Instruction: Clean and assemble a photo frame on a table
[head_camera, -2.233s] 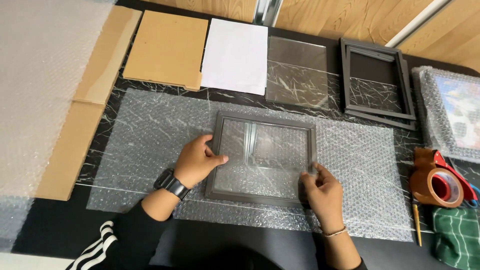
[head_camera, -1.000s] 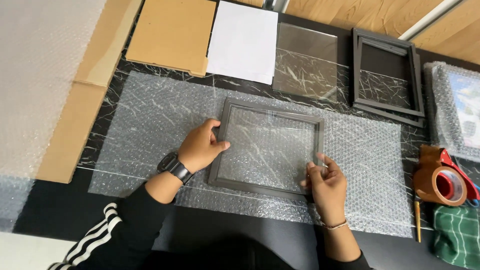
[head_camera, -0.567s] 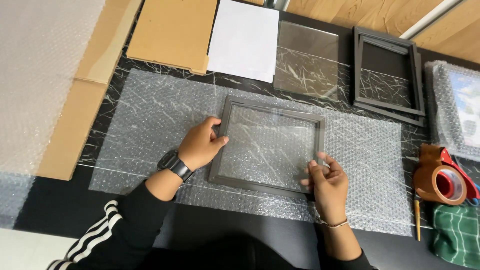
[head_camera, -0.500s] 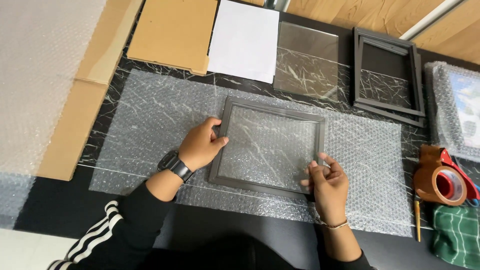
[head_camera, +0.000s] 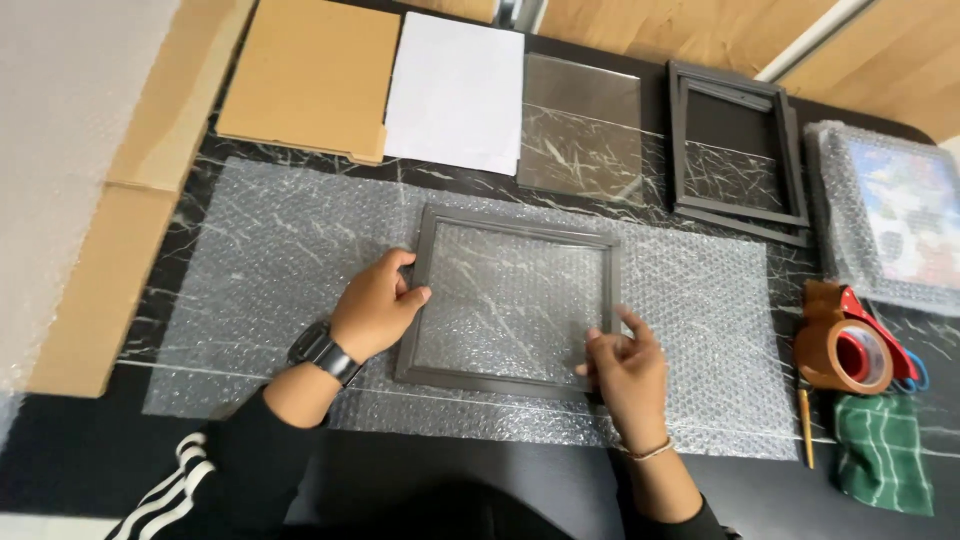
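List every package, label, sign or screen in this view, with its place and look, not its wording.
Wrapped picture: far right edge of the table, a flat rectangle sealed in clear bubble wrap, a multicoloured image showing through.
Wristwatch: on the left wrist, dark band; its face cannot be made out.
No labels or signs show.

The wrapped picture (head_camera: 905, 215) (bubble-covered) runs off the right edge.

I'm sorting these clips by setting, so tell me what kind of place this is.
Probably a packing or framing table in a home or small workshop: the left hand and right hand hold a grey picture frame on bubble wrap, with a tape dispenser and cardboard sheet nearby.
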